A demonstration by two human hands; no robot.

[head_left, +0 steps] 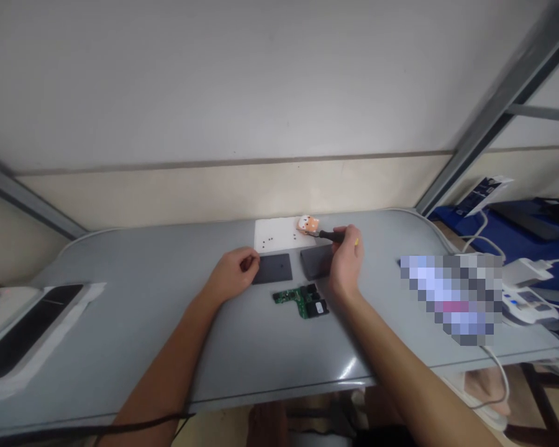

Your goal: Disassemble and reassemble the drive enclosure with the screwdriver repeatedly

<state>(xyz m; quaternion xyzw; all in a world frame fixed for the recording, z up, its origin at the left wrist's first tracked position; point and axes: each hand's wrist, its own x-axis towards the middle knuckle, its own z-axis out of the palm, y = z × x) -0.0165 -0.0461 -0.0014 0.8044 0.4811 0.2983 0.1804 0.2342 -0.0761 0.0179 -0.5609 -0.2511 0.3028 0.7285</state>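
Note:
My right hand [348, 264] is closed around a screwdriver [331, 236] with a dark handle. The tool's shaft points left, its tip close to a small orange and white animal-faced figure [307, 224]. Beside that hand's fingers is a dark casing part [314, 263], partly hidden by them. My left hand [233, 273] has its fingers curled and pinched at the left edge of a flat dark panel [276, 268]; whether it holds anything small is hidden. Nearer me lies a green circuit board [302, 298] with black components. Several tiny dark screws [266, 241] dot a white sheet [282, 228].
The grey table [149, 335] ends at a wall [214, 186] behind. On the left lies a black-screened device [32, 329]. To the right are a blurred-out object [447, 298], a white power strip [524, 304] and cables. Metal posts [484, 112] rise at both sides.

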